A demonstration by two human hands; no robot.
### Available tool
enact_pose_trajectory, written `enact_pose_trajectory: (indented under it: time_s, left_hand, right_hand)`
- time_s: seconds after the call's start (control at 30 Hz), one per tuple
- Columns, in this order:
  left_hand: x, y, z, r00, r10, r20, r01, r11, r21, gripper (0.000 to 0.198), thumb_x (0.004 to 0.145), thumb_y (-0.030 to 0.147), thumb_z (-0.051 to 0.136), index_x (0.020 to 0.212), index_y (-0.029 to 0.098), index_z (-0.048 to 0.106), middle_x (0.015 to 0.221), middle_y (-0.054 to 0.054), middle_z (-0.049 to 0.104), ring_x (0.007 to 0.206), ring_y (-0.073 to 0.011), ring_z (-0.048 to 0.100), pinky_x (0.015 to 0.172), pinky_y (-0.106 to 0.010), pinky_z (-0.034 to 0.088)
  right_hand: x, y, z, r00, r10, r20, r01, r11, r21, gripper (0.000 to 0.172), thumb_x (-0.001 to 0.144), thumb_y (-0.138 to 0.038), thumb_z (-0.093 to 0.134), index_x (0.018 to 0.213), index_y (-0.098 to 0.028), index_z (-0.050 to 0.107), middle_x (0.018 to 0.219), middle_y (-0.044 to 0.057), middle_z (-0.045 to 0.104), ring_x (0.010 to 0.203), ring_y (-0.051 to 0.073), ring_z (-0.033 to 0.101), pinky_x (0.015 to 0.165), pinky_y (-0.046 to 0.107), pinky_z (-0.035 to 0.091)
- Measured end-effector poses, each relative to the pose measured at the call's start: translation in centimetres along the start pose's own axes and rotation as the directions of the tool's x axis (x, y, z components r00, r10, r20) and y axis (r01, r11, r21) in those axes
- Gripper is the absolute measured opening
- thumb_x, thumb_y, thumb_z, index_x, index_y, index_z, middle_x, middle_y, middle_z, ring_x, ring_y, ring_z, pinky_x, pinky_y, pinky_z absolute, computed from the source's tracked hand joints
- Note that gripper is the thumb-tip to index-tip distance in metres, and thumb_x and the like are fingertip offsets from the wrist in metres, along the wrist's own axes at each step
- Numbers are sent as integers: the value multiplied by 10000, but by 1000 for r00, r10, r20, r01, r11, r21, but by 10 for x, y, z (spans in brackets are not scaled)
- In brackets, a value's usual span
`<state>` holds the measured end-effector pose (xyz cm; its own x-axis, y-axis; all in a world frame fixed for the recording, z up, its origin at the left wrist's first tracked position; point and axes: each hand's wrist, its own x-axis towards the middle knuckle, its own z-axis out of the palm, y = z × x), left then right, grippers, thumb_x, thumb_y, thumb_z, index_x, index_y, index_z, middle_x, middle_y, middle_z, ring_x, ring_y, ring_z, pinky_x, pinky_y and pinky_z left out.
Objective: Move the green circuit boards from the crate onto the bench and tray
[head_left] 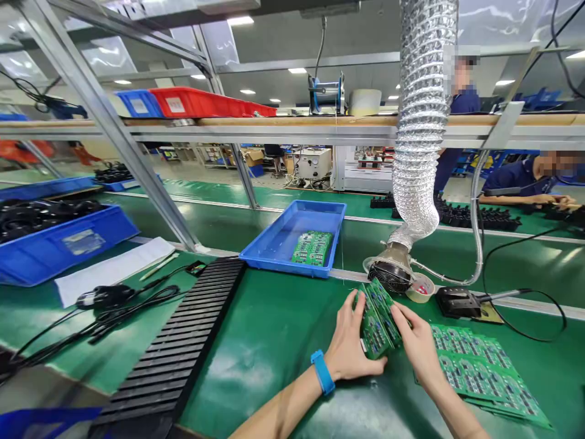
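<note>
Green circuit boards (375, 323) are held upright and slightly fanned between my two hands, above the green bench. My left hand (351, 341), with a blue band at its wrist, grips their left side. Fingers of my right hand (417, 341) close on their right edge. Flat on the bench to the right lie more green circuit boards (489, 375), overlapping in a pile. Farther back, a blue tray (269, 244) holds green boards (312, 248) at its near end.
A black slotted rack (183, 347) stands left of my hands, with cables (123, 311) beyond it. A fume duct (418, 152) hangs ahead, near a tape roll (420, 288) and a black tool stand (458, 302). Two people are across the bench.
</note>
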<state>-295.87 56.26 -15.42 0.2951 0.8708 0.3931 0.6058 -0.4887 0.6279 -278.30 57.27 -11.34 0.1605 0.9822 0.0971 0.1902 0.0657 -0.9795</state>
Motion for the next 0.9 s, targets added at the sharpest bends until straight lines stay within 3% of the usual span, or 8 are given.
enact_pose_trajectory:
  time_s: [0.13, 0.23, 0.33, 0.43, 0.57, 0.73, 0.9]
  left_hand:
    - [27, -14, -60, 958, -77, -277, 121, 982, 145, 1328, 592, 401, 786, 1587, 233, -76, 1617, -144, 73, 1502, -362, 138, 1208, -543, 232]
    - [59, -39, -104, 900, -138, -413, 238, 951, 200, 1271, 649, 438, 756, 1588, 232, -74, 1586, -168, 147, 1480, -362, 210, 1172, -548, 281]
    - [92, -73, -131, 852, -210, -479, 359, 901, 242, 1254, 664, 485, 753, 1588, 270, -66, 1569, -176, 181, 1454, -393, 264, 1125, -586, 315]
    - [120, -106, -136, 810, -277, -517, 454, 854, 255, 1248, 662, 519, 747, 1589, 272, -51, 1563, -194, 191, 1414, -428, 327, 1091, -588, 340]
    - [140, -134, -123, 762, -420, -493, 576, 787, 220, 1239, 679, 536, 719, 1584, 248, -76, 1567, -251, 178, 1347, -478, 408, 1037, -590, 373]
    - [145, -146, -112, 727, -496, -475, 663, 687, 298, 1243, 688, 635, 692, 1586, 188, -42, 1554, -356, 146, 1296, -538, 439, 1007, -603, 357]
    - [146, -150, -113, 746, -473, -468, 654, 650, 385, 1299, 634, 793, 662, 1591, 198, 15, 1559, -361, 138, 1360, -597, 304, 1004, -625, 344]
  right_hand:
    - [56, -59, 63, 953, -223, 206, 208, 974, 90, 452, 858, -569, 622, 997, -169, 779, 1036, 69, 755, 1007, 272, 656, 954, 383, 489]
    - [111, -90, 118, 927, -142, 347, 80, 979, 187, 437, 812, -576, 685, 865, -150, 766, 901, 54, 749, 912, 237, 649, 847, 324, 505]
    - [166, -102, 169, 913, -60, 404, -13, 984, 175, 431, 798, -560, 720, 773, -130, 725, 678, 44, 692, 723, 198, 629, 677, 294, 503]
    - [208, -96, 207, 903, 40, 428, -111, 984, 141, 384, 857, -500, 695, 746, -133, 669, 572, 0, 611, 564, 133, 560, 558, 256, 460]
    - [238, -70, 237, 897, 162, 412, -218, 972, 93, 338, 940, -429, 631, 776, -134, 612, 612, -44, 573, 496, 79, 503, 514, 219, 440]
    - [250, -37, 253, 894, 202, 400, -269, 956, 118, 338, 965, -451, 586, 869, -130, 636, 717, -14, 634, 569, 95, 568, 568, 240, 483]
    - [256, -24, 264, 921, 146, 360, -211, 966, 148, 349, 945, -470, 595, 866, -137, 660, 792, 10, 672, 674, 125, 606, 664, 275, 493]
